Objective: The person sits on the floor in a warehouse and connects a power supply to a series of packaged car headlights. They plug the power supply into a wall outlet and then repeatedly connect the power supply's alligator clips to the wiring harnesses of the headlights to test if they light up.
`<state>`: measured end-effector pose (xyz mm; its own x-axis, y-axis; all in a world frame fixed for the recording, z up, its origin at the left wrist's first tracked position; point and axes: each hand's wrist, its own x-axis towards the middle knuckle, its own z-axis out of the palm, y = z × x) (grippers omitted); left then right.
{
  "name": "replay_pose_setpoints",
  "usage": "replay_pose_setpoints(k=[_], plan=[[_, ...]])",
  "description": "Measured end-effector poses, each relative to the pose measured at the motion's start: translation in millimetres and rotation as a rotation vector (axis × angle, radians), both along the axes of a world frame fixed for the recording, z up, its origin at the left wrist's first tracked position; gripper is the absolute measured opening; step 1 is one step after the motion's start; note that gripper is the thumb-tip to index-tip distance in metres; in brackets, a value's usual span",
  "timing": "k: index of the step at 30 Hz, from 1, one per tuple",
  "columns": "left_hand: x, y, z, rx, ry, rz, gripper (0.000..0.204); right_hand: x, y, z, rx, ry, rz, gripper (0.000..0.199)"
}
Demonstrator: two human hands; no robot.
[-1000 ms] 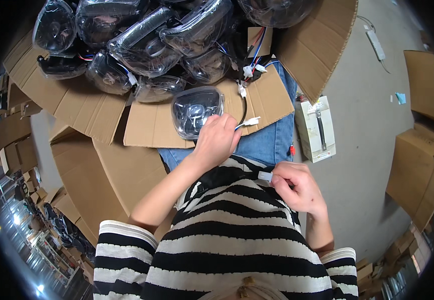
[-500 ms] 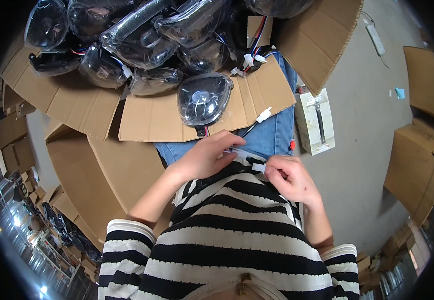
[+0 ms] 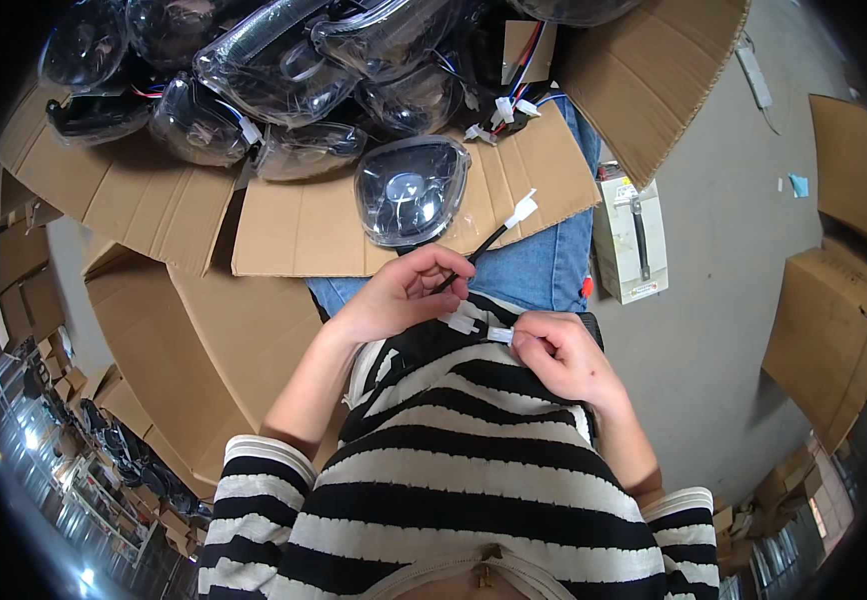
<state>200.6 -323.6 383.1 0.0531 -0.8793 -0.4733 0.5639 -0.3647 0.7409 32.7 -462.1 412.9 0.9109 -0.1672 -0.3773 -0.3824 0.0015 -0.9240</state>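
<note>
**Two hands, one wire lead, connector ends almost meeting**

So the left hand (image 3: 399, 295) has its fingers pinched around a thin black wire lead (image 3: 484, 245) that runs up and to the right, ending in a small white plug (image 3: 524, 208) hanging over the edge of the cardboard. The lead's long axis is diagonal, from the fingers near the person's waist out toward the headlamp (image 3: 412, 190) sitting on the cardboard flap (image 3: 304, 225).

The right hand (image 3: 559, 355) is just beside it, fingers pressed together on a small white connector (image 3: 499, 334). Another white connector piece (image 3: 461, 322) lies between the two hands, touching or nearly touching the first one; honestly can't tell if they're already mated, it's tiny in this view. Both hands are about equally close to that joint, right in front of the striped shirt.

No real worktop here: the flattened cardboard rests across the person's lap in blue jeans, and behind it there's a big pile of clear-lensed headlamps (image 3: 284, 60) with coloured wiring. Grey concrete floor off to the right, a small white carton (image 3: 632, 240) standing on it, more brown boxes (image 3: 824, 330) around.
</note>
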Motion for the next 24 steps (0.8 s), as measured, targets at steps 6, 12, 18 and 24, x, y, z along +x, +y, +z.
replay_pose_setpoints(k=[6, 12, 18, 24], plan=[[-2, 7, 3, -0.084, -0.225, -0.231, 0.036, 1, 6, -9, -0.055, -0.012, 0.036, 0.012], [16, 14, 14, -0.140, -0.517, -0.650, 0.033, -4, 3, -10, -0.066, 0.031, 0.022, 0.011], [33, 32, 4, -0.310, -0.552, -0.643, 0.028, -1, 3, -8, -0.063, 0.026, 0.035, 0.011], [34, 30, 8, -0.088, -0.542, -0.595, 0.027, 4, 5, -5, -0.073, -0.026, 0.068, 0.010]])
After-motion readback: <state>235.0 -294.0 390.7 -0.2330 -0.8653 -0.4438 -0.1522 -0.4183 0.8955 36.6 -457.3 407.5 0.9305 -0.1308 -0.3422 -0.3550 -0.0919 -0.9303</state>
